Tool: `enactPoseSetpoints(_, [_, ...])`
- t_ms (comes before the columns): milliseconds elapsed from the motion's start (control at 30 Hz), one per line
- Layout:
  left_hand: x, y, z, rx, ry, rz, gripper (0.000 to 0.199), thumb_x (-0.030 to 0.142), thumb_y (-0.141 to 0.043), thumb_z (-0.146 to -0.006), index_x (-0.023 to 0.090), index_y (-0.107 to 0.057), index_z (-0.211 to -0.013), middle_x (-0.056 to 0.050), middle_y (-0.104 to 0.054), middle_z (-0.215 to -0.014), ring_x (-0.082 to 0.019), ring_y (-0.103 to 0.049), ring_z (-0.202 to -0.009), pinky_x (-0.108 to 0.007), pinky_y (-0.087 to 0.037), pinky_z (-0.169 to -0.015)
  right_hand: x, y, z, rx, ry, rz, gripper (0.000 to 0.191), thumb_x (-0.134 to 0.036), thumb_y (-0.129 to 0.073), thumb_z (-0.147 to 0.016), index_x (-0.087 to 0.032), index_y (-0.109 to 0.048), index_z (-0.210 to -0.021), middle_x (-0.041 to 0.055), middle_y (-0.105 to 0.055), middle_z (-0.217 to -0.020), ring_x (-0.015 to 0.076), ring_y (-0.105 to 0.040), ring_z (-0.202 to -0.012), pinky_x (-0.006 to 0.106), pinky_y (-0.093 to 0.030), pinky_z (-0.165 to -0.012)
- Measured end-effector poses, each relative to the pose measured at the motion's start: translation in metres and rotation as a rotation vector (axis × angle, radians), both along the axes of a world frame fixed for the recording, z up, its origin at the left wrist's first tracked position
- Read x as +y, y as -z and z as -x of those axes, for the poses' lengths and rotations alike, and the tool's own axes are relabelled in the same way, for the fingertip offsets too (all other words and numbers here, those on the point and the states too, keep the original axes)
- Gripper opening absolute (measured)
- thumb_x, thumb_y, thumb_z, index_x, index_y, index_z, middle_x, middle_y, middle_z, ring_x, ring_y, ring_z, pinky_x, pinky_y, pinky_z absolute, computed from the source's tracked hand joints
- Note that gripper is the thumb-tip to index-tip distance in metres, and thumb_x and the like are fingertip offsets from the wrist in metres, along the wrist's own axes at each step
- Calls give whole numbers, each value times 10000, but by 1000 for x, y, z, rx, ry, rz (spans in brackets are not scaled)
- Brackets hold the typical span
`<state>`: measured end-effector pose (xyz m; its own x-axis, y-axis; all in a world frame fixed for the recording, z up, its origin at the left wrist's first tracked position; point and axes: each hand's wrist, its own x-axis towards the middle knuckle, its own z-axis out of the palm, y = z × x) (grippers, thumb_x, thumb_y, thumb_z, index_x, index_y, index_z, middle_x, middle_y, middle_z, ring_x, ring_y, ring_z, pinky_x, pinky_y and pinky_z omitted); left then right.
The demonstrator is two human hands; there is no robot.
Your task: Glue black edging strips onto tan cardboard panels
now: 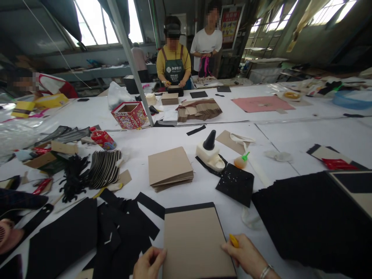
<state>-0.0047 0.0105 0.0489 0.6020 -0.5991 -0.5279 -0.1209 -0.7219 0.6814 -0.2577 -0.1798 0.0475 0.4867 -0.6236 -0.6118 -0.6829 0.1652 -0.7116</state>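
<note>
A tan cardboard panel (194,240) lies before me on a black sheet (188,207), whose dark margin shows along the top and right side. My left hand (149,263) is closed, its thumb and fingers pinching the panel's left edge. My right hand (244,254) is at the right edge, fingers curled around a small yellow-handled tool (234,241); its working end is hidden. Beyond the panel sits a stack of tan cardboard panels (171,166). Black sheets and strips (124,221) lie scattered to the left, and a large stack of black sheets (314,213) is at the right.
A white glue bottle with a black cone nozzle (209,149) stands near a black piece (236,182) and an orange bulb with a green tip (241,161). A metal post (130,58) rises by a red box (130,115). Co-workers (173,62) are across the table.
</note>
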Motion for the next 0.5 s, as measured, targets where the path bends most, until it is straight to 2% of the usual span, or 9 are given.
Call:
enactPoseSetpoints(167, [-12,3,-5,2,40,9,503,659,-476,-701,184,-638,-673,-15,-639,-659,-194,-543,-682,-263,-393,-650,-7,6,-9,51,32,51,318,-441,-459,-703,-211,-414,-489,-42,-420,-381,100,-409,-406,234,-290,-457])
enactPoseSetpoints(333, [-18,3,-3,-42,2,-6,419,573,-496,-719,184,-631,-641,-8,-617,-611,-179,-507,-618,-268,-383,-607,-6,20,-7,72,43,78,355,-510,-434,-704,-217,-423,-503,-25,-460,-401,129,-457,-431,260,-321,-488])
enactPoseSetpoints(500, [-21,0,-2,-50,7,-20,362,505,-496,-740,183,-631,-643,-16,-643,-644,-195,-542,-656,-275,-388,-629,-5,31,-4,62,42,70,372,-535,-419,-712,-223,-435,-509,-3,-499,-428,158,-509,-472,277,-358,-518])
